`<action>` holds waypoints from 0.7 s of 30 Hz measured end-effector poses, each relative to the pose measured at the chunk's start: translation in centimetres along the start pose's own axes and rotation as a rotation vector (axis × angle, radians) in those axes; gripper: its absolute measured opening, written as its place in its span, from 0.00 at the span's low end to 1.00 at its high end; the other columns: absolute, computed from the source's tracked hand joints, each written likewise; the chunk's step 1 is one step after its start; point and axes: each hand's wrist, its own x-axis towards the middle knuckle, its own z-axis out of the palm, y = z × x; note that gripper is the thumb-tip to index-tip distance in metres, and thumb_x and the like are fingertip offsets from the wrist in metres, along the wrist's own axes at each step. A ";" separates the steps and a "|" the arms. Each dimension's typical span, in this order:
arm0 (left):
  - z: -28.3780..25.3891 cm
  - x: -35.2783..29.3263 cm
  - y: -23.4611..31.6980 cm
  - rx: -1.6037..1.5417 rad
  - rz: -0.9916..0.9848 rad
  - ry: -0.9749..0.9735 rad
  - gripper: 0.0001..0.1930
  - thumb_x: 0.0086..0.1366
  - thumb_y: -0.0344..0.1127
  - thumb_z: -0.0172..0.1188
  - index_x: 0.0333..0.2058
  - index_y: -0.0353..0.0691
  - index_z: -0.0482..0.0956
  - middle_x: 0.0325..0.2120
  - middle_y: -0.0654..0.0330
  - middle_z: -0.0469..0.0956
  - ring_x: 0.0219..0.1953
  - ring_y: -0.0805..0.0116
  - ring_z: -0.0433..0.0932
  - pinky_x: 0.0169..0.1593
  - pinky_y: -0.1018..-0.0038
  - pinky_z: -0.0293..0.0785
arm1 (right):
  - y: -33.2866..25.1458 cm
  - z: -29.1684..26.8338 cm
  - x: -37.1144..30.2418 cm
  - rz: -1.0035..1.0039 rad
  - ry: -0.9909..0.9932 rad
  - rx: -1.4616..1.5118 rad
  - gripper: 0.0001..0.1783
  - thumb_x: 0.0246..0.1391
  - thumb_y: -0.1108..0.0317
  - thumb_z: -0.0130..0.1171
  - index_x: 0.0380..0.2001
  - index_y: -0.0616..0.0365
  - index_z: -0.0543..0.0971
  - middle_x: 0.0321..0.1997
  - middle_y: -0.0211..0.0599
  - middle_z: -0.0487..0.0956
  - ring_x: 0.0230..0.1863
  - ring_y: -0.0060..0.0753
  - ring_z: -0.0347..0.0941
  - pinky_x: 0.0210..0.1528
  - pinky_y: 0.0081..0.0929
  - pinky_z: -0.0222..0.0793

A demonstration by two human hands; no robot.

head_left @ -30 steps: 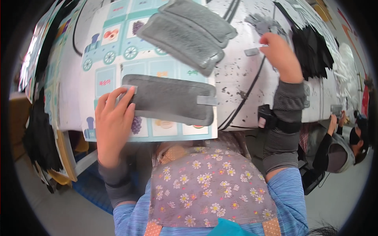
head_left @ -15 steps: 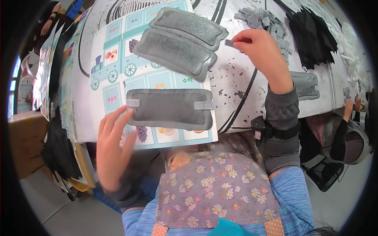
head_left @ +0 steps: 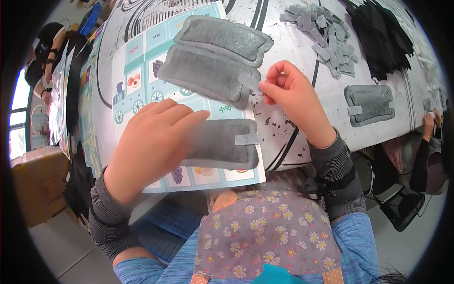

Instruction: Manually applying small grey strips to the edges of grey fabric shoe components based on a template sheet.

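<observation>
My right hand [head_left: 293, 97] pinches a short grey fabric strip [head_left: 249, 79] between thumb and fingertips. The strip lies against the right end of a grey quilted pad [head_left: 203, 71]. A similar grey pad [head_left: 222, 38] sits just beyond, along its far edge. Nearer me rests the front grey pad [head_left: 220, 146], with a light grey tab [head_left: 247, 139] across its right end. My left hand [head_left: 153, 137] is over the left part of this front pad, palm down and index finger stretched out; it hides that end, and its fingertips are blurred.
Beneath the pads is a picture board [head_left: 120, 102] with fruit and train drawings. To the right lie a heap of grey strips [head_left: 331, 42], black fabric pieces [head_left: 380, 40] and another tabbed pad [head_left: 371, 105]. Other people's hands [head_left: 429, 123] show at the far right table edge.
My right hand has brought the strip left and down onto the middle pad's end. My left hand has moved up and right over the front pad. The view has shifted slightly.
</observation>
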 end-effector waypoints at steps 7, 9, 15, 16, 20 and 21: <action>2.2 3.6 -1.1 0.001 0.040 -0.055 0.24 0.61 0.29 0.65 0.57 0.44 0.77 0.28 0.61 0.76 0.33 0.59 0.75 0.38 0.63 0.73 | 1.1 0.2 -0.2 0.046 -0.065 -0.026 0.14 0.62 0.77 0.61 0.34 0.55 0.64 0.32 0.28 0.75 0.32 0.17 0.75 0.36 0.18 0.73; 2.4 4.2 -1.2 -0.006 0.013 -0.107 0.26 0.62 0.30 0.64 0.60 0.45 0.75 0.28 0.61 0.76 0.34 0.59 0.75 0.38 0.63 0.73 | 1.4 0.4 -0.2 0.027 -0.090 -0.034 0.14 0.62 0.77 0.60 0.33 0.55 0.63 0.32 0.29 0.75 0.34 0.18 0.75 0.37 0.19 0.73; 3.4 5.4 -1.6 -0.008 -0.014 -0.188 0.26 0.64 0.31 0.61 0.62 0.45 0.73 0.23 0.60 0.75 0.32 0.59 0.76 0.35 0.62 0.73 | 1.6 0.6 -0.1 -0.012 -0.048 -0.118 0.13 0.59 0.73 0.62 0.33 0.59 0.65 0.26 0.34 0.76 0.28 0.23 0.72 0.31 0.25 0.68; 3.5 5.5 -1.6 -0.010 -0.010 -0.192 0.26 0.64 0.31 0.61 0.62 0.45 0.73 0.23 0.60 0.75 0.32 0.59 0.76 0.35 0.62 0.73 | 1.5 0.7 0.0 -0.007 -0.043 -0.116 0.13 0.59 0.73 0.62 0.33 0.59 0.65 0.26 0.34 0.76 0.28 0.23 0.72 0.31 0.25 0.68; 3.9 5.8 -1.9 -0.022 -0.014 -0.185 0.26 0.64 0.30 0.60 0.62 0.46 0.73 0.22 0.59 0.75 0.29 0.57 0.77 0.33 0.61 0.73 | 0.6 0.7 0.2 0.029 -0.042 -0.127 0.15 0.60 0.75 0.61 0.31 0.56 0.62 0.26 0.33 0.76 0.30 0.22 0.73 0.33 0.23 0.70; 4.1 5.8 -2.1 -0.028 -0.011 -0.168 0.26 0.65 0.30 0.60 0.62 0.46 0.73 0.21 0.59 0.75 0.29 0.57 0.77 0.33 0.61 0.73 | 0.5 0.7 0.2 0.051 -0.051 -0.135 0.18 0.61 0.78 0.60 0.29 0.54 0.59 0.28 0.31 0.75 0.33 0.19 0.75 0.36 0.20 0.72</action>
